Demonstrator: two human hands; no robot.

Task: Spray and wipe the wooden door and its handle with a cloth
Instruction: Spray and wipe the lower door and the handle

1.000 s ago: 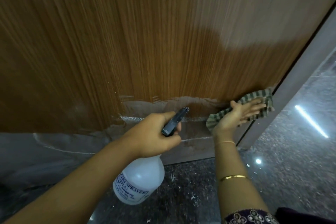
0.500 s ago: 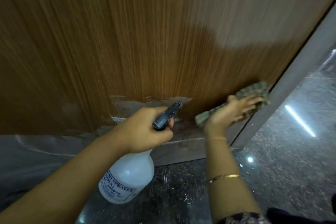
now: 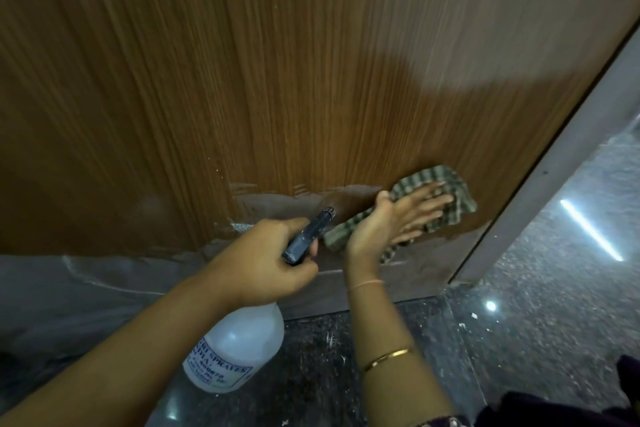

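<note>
Pressing cloth [image 3: 458, 183] flat on door [image 3: 277, 80], right hand [image 3: 398, 218] outstretched, slid leftward; left hand [image 3: 263, 255] still grips spray bottle [image 3: 239, 347].

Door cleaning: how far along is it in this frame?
Done: spray has landed, with wet streaks low on the wooden door. In hand: the right hand presses a checked cloth flat against the door's lower right, while the left hand grips the spray bottle, nozzle toward the door. Left: the panel above shows no wet marks, and the handle is out of view, so unjudged.
</note>
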